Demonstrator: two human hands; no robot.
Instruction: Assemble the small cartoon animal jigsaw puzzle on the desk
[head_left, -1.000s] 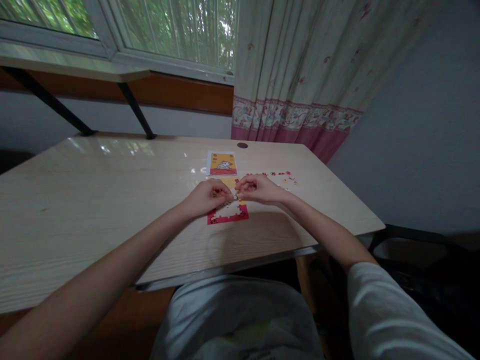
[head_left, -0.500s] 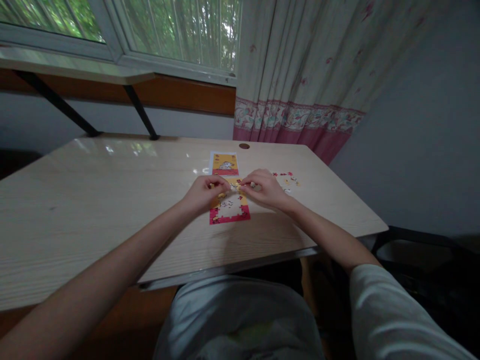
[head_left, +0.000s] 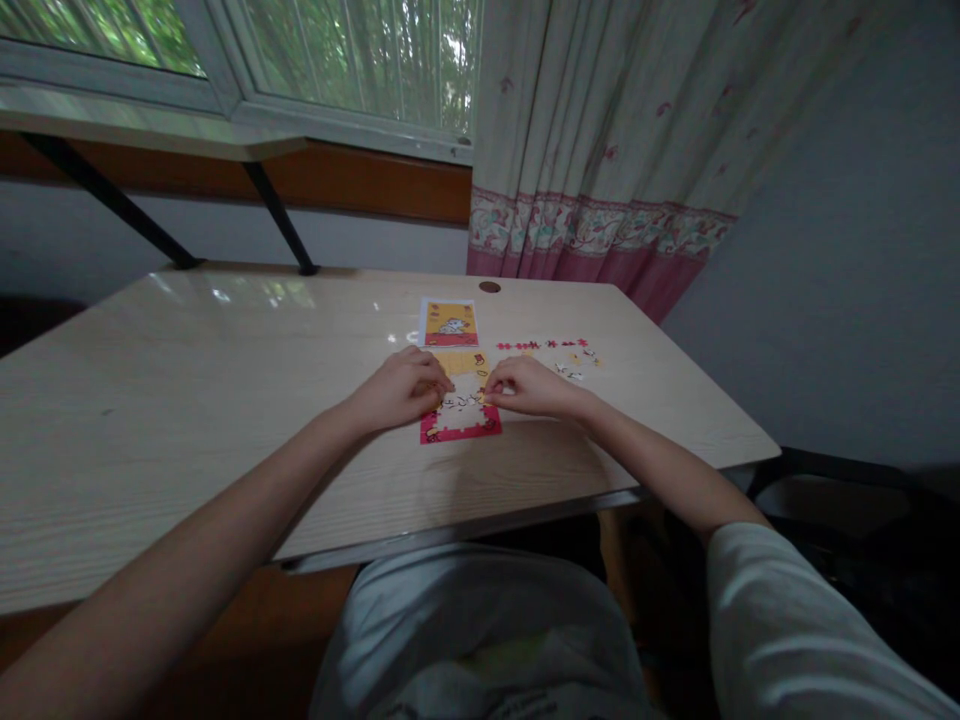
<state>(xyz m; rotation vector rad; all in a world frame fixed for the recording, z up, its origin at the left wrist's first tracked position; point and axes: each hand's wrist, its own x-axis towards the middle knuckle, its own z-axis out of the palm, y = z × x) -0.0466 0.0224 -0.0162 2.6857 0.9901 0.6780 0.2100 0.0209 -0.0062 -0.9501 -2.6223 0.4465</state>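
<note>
A partly assembled jigsaw puzzle [head_left: 459,434] lies on the table, with a pink-red lower border and a yellow upper part. In its middle are white pieces [head_left: 461,402] with dark line drawing. My left hand [head_left: 405,387] rests over the left side of the puzzle, its fingers curled together at the white pieces. At the puzzle's right edge, my right hand [head_left: 529,386] has thumb and forefinger pinched together. Whatever is between the fingers of either hand is too small or hidden to make out.
Just behind the puzzle lies a printed picture [head_left: 451,322] of a white cartoon figure on yellow and red. Loose red pieces [head_left: 552,344] form a row at the right, with white and yellow pieces [head_left: 570,371] nearer. A round brown table fitting [head_left: 489,287] sits near the back edge.
My hands were close together over the puzzle's upper middle. Now they are farther apart and lower, one at each side, and more of the puzzle and the red pieces shows.
</note>
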